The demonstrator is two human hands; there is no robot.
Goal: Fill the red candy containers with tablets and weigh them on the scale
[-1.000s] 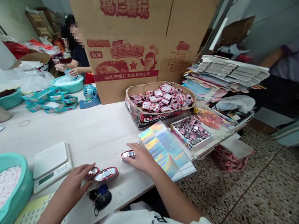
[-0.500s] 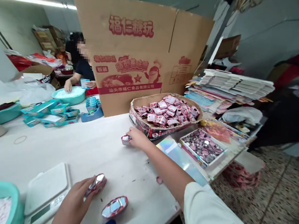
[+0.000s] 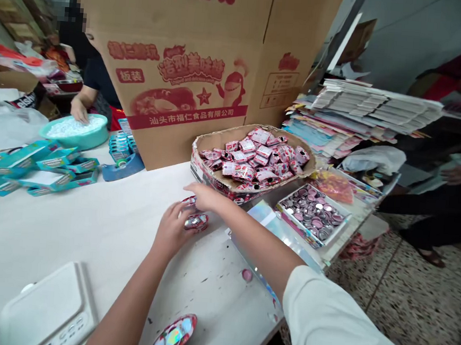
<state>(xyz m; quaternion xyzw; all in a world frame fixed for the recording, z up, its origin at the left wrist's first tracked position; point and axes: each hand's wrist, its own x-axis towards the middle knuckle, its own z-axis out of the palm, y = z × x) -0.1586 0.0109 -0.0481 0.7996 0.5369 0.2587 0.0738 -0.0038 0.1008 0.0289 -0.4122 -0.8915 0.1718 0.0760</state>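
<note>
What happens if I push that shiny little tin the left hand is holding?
It would probably slide, not roll: the shiny little tin looks low and flattish on the smooth table. It seems light, since the left hand manages it with just fingertips. Its glossy surface may be slippery.

A shiny round tin lies just beside a second tin.
</note>
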